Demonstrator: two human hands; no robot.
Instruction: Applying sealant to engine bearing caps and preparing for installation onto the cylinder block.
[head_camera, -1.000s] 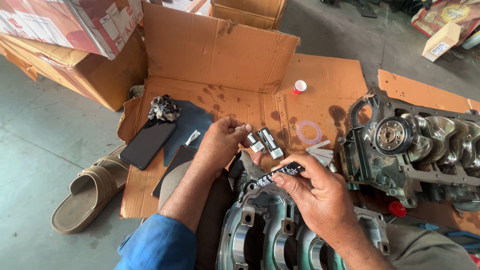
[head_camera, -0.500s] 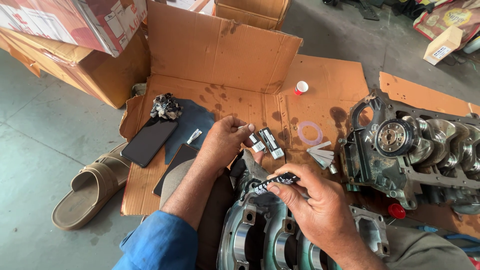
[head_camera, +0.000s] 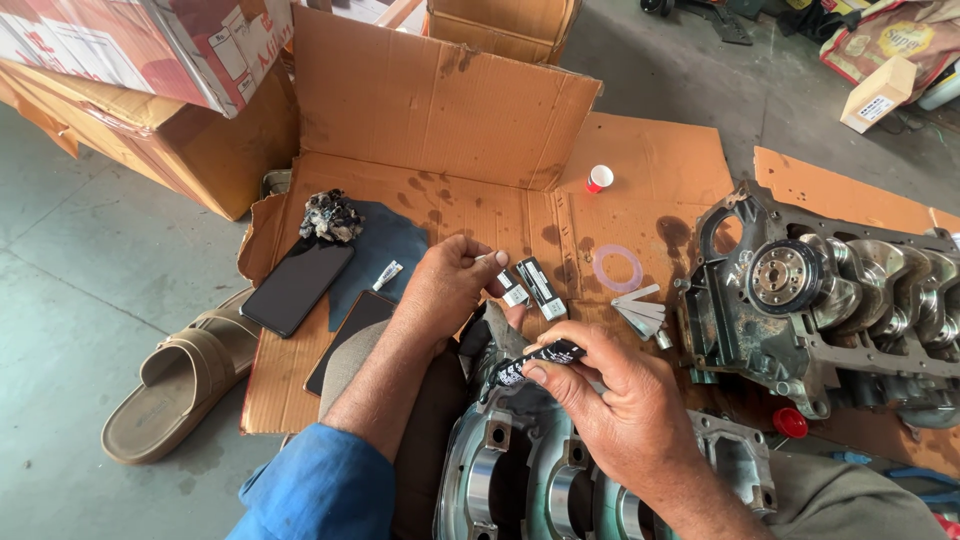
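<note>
Lowered right hand (head_camera: 620, 400) w/ black tube (head_camera: 535, 360) — left hand (head_camera: 450, 285) pinches.

The left hand (head_camera: 445, 285) reaches forward on a bare forearm, its fingers curled in a loose pinching grip. The right hand (head_camera: 610, 400) sits nearer, fingers pinched shut.

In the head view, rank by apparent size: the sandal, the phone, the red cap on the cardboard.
Largest to smallest:
1. sandal
2. phone
3. red cap
Sandal and phone lie at similar distance; the cap lies farther off, yet is plainly smallest.
</note>
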